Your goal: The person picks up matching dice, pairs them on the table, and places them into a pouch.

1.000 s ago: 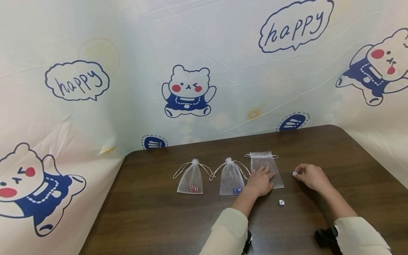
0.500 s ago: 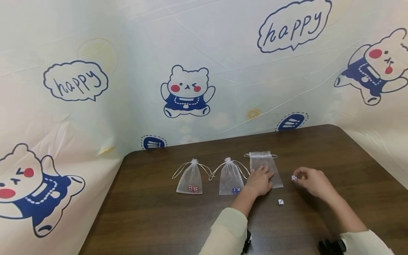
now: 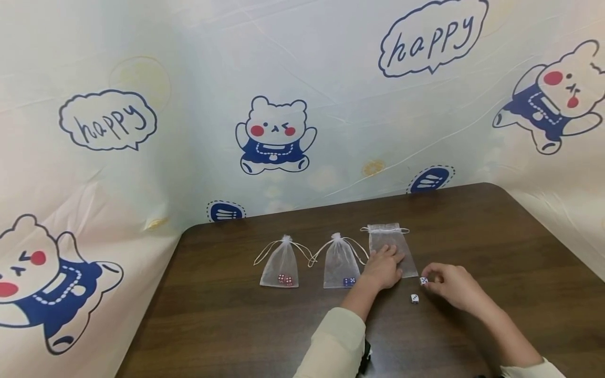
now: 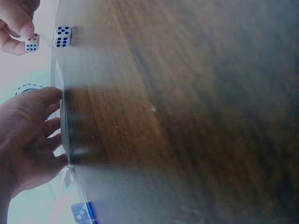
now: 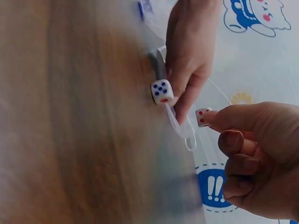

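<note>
A flat, sheer white drawstring bag (image 3: 384,237) lies on the table, and my left hand (image 3: 382,268) rests on it with the fingers extended. Between thumb and finger, my right hand (image 3: 456,286) pinches a white die (image 3: 424,281) beside the bag's lower right corner. In the right wrist view that held die (image 5: 202,117) shows red pips. Another white die (image 3: 414,298) sits on the table just below; its blue pips are visible on the loose die (image 4: 62,36) in the left wrist view. The held die seems above the table.
Left of my left hand lie two drawn-shut sheer bags: one bag (image 3: 337,260) with blue dice (image 3: 349,282), one bag (image 3: 279,262) with red dice (image 3: 285,280). The brown table (image 3: 227,315) meets a printed cloth backdrop (image 3: 198,131) behind and at the sides.
My right hand has brought the pinched die left and nearer to me, close to the loose die. My left hand stays on the flat bag. The head view has shifted slightly.
</note>
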`<action>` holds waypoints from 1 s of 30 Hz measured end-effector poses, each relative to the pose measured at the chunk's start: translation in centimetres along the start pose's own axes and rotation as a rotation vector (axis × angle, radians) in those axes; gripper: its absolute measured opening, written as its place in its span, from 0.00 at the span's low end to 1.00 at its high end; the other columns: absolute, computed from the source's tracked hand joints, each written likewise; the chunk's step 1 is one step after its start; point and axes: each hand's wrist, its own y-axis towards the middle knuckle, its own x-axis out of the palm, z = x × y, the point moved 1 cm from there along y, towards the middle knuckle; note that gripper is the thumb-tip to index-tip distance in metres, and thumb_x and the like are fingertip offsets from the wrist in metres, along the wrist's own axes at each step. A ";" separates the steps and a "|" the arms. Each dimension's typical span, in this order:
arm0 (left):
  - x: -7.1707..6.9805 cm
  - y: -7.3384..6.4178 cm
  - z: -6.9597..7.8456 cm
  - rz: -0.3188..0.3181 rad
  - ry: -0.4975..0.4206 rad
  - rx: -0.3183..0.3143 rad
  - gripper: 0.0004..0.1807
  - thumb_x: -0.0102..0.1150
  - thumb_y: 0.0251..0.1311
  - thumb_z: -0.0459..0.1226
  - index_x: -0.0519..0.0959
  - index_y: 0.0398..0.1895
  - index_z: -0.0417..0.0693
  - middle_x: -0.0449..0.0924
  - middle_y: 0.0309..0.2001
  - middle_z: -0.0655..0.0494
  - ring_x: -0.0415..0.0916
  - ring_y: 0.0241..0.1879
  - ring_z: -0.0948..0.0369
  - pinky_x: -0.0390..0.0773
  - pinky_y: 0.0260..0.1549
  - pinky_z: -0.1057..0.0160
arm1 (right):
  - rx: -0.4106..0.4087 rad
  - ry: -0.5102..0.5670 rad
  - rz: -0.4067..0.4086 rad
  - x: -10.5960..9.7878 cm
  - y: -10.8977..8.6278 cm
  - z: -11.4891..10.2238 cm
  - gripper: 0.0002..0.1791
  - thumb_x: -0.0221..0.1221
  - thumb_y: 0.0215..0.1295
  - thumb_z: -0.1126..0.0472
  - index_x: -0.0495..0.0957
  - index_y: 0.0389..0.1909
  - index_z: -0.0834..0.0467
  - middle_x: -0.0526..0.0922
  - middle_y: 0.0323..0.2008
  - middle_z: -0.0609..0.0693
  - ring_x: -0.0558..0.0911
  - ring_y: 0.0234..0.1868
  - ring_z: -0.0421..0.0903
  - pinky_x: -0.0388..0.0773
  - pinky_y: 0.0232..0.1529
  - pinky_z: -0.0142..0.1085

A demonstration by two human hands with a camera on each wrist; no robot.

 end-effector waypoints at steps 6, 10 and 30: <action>0.0 0.0 -0.1 0.007 0.003 0.003 0.25 0.49 0.64 0.48 0.65 0.65 0.66 0.57 0.68 0.64 0.49 0.68 0.63 0.54 0.63 0.58 | -0.006 0.010 -0.025 0.5 -0.6 -0.7 0.07 0.63 0.54 0.65 0.79 0.36 0.57 0.65 0.15 0.41 0.62 0.14 0.35 0.60 0.16 0.30; 0.0 0.0 -0.1 0.012 0.007 0.005 0.25 0.49 0.64 0.48 0.65 0.65 0.66 0.57 0.68 0.64 0.50 0.67 0.63 0.54 0.62 0.58 | -0.006 -0.003 -0.032 0.8 -0.9 -1.0 0.07 0.63 0.54 0.66 0.79 0.35 0.56 0.65 0.15 0.41 0.62 0.14 0.35 0.59 0.15 0.30; -0.1 -0.1 0.1 0.003 0.010 -0.001 0.25 0.49 0.64 0.48 0.65 0.65 0.65 0.56 0.68 0.64 0.49 0.68 0.64 0.53 0.63 0.59 | 0.035 -0.027 -0.109 1.3 -1.8 -0.5 0.07 0.64 0.51 0.66 0.77 0.28 0.51 0.66 0.16 0.41 0.64 0.16 0.37 0.60 0.17 0.32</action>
